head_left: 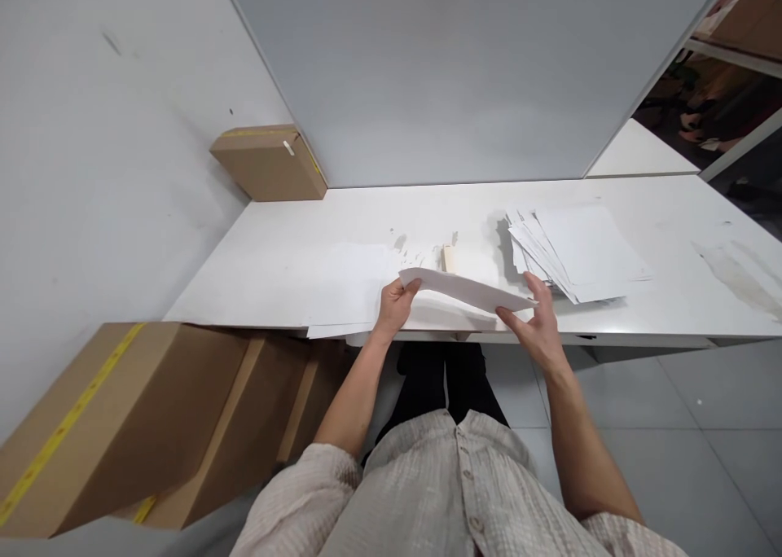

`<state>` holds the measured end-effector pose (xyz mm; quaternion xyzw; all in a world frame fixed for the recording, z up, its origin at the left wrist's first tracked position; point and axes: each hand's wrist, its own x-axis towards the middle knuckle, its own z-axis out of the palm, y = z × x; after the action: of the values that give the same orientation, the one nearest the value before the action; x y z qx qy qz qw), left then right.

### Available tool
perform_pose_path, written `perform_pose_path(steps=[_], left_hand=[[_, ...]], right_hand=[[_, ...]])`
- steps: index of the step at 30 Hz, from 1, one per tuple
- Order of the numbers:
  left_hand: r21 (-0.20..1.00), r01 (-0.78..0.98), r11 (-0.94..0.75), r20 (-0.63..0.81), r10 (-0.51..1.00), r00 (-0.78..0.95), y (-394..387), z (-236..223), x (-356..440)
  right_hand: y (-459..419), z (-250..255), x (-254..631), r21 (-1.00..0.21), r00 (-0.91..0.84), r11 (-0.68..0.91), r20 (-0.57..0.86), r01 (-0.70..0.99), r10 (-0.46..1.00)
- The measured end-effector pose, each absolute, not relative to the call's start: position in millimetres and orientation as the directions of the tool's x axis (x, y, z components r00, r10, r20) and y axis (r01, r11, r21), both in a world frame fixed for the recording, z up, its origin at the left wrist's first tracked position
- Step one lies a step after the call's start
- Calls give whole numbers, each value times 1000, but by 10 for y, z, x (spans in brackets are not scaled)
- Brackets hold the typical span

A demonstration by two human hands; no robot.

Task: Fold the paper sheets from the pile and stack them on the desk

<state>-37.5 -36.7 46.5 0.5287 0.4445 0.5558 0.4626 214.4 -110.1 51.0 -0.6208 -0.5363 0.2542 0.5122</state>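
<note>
A white sheet of paper (467, 290) is held up over the front of the white table, tilted and slightly bowed; whether it is one sheet or several I cannot tell. My left hand (396, 303) pinches its left end, thumb on top. At the right end my right hand (538, 317) grips it with the thumb near the lower edge and the fingers raised behind. Just beyond the sheet lies a small light wooden block (448, 258), its near part hidden. To the right rests an untidy stack of papers (592, 243). More flat white sheets (348, 288) lie left of my left hand.
The white table (665, 239) runs along a grey panel (464, 76). A cardboard box (281, 166) stands at its back left corner. Several large taped cardboard boxes (140, 410) stand below the table's left front edge. Dark shelving (702, 109) is at the far right.
</note>
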Motion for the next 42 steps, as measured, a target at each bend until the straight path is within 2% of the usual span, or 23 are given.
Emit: perform_pose_path(steps=[2, 4, 6, 10, 15, 20, 22, 24, 26, 28, 30, 33, 37, 42], left_hand=[[986, -59, -155, 154, 988, -16, -362, 429, -354], [987, -83, -140, 141, 990, 4, -350, 389, -349], [990, -104, -98, 103, 994, 41, -332, 323, -364], [995, -93, 32, -20, 992, 123, -300, 161, -416], [998, -55, 16, -9, 992, 125, -278, 116, -434], [998, -49, 38, -31, 990, 136, -259, 213, -457], [996, -83, 43, -33, 993, 115, -271, 271, -449], [976, -199, 88, -77, 995, 63, -321, 328, -405], [914, -372, 161, -173, 985, 1, -424, 365, -319], [824, -516, 232, -280, 960, -16, -573, 370, -204], [746, -600, 290, -335, 941, 38, -738, 347, -85], [694, -651, 306, -370, 928, 42, -926, 299, 50], [701, -652, 290, -391, 920, -11, -973, 259, 108], [751, -512, 417, -389, 906, 168, -924, 230, 128]], right_hand=[[-1027, 543, 2171, -952, 216, 152, 213, 267, 953], [-944, 497, 2179, -986, 227, 138, 156, 94, 961], [-879, 401, 2173, -996, 263, 86, 86, 13, 961], [-841, 245, 2143, -1000, 284, -8, -1, 25, 959], [-851, 295, 2133, -996, 291, -11, 15, 85, 957], [-875, 393, 2152, -976, 281, -107, -50, 191, 958], [-930, 381, 2109, -972, 312, -145, -83, 183, 946], [-1025, 324, 2008, -980, 349, -190, -158, 60, 924], [-1154, 228, 1858, -963, 371, -212, -260, -166, 892], [-1299, 111, 1696, -901, 387, -203, -356, -383, 851], [-1443, 0, 1561, -837, 400, -197, -435, -511, 807], [-1620, -111, 1452, -779, 404, -190, -498, -597, 767], [-1764, -135, 1447, -748, 406, -165, -515, -643, 755], [-1886, -72, 1494, -676, 352, -185, -574, -714, 739]])
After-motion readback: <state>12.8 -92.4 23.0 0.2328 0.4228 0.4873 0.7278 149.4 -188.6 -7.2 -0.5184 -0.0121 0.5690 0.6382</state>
